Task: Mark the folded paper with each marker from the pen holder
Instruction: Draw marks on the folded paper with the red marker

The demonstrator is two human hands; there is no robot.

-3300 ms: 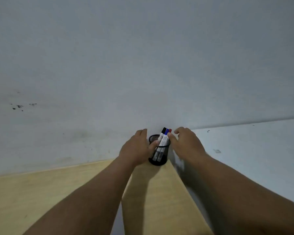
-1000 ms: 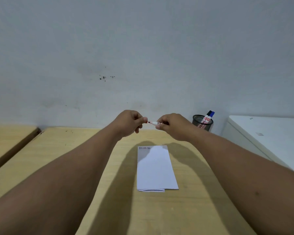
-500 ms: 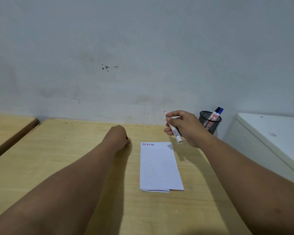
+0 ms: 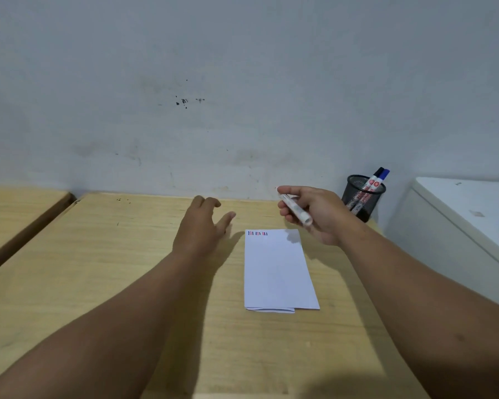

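A folded white paper (image 4: 278,272) lies on the wooden table (image 4: 98,269), with small red, blue and black strokes along its top left edge. My right hand (image 4: 314,214) hovers above the paper's far right corner and grips an uncapped white marker (image 4: 294,210), red tip pointing up and away. My left hand (image 4: 202,226) is just left of the paper's top edge, fingers apart; whether the cap is under it is hidden. A black mesh pen holder (image 4: 362,200) at the back right holds a black-capped and a blue-capped marker (image 4: 379,177).
A pale wall (image 4: 242,96) runs along the table's far edge. A white cabinet (image 4: 467,226) stands right of the table, next to the pen holder. A second wooden surface (image 4: 15,208) sits at the left across a dark gap.
My hands pulled the cap off the red marker and parted. The left hand dropped to the table left of the paper and spread its fingers; the right hand turned the marker above the paper.
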